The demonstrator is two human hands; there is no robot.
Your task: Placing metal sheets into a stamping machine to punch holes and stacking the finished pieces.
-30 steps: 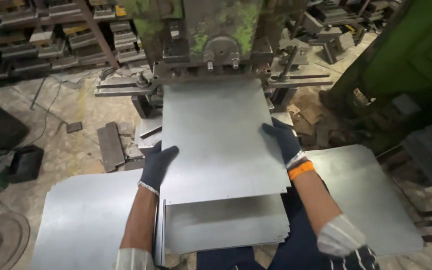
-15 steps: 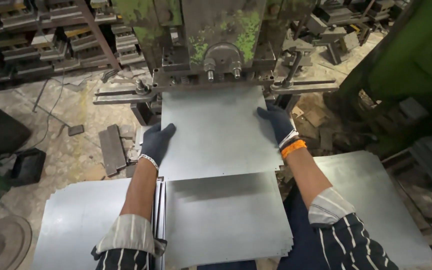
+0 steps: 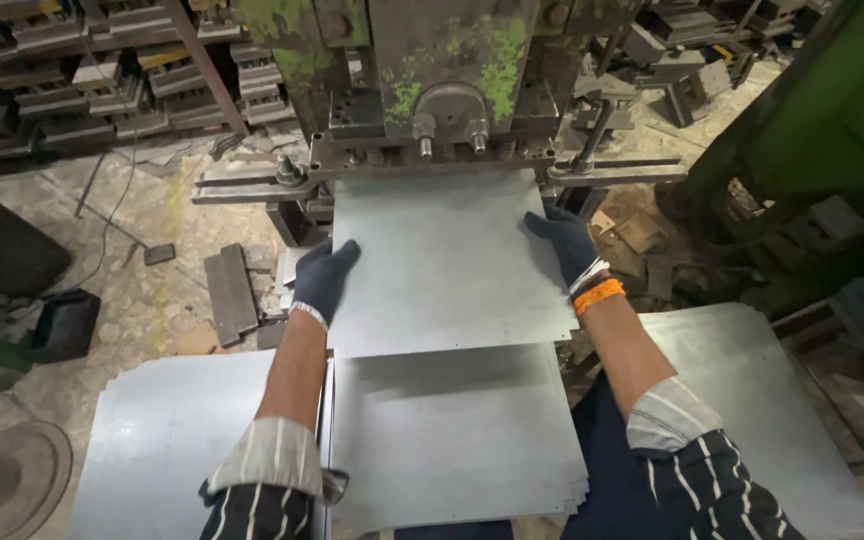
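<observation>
Sheet: a thin grey metal sheet (image 3: pixel 447 265) lies flat, its far edge at the mouth of the green press (image 3: pixel 442 90), its near edge overlapping the stack of sheets (image 3: pixel 452 440) in front of the person
Left hand: the dark-gloved left hand (image 3: pixel 324 280) clasps the sheet's left edge, fingers curled on top; this grip is pinching the edge, though the thumb underneath is hidden
Right hand: the gloved right hand (image 3: pixel 564 243) lies on the right edge near the far corner, fingers pressed together on the metal; I cannot tell whether it pinches or only presses
Arm pose: both forearms reach forward, nearly parallel, striped sleeves rolled to the elbow, an orange wristband (image 3: pixel 597 296) on the right wrist
Risk: fingertips sit near the press opening, so a slip forward could carry them under the tooling
Risk: bare forearms lie beside thin sheet edges, which could cut if the sheet skews
Risk: uneven push from the two hands could feed the sheet crooked
Around: more sheets (image 3: pixel 182 450) lie left and right on the surface; metal blocks (image 3: pixel 232 290) rest on the floor
</observation>
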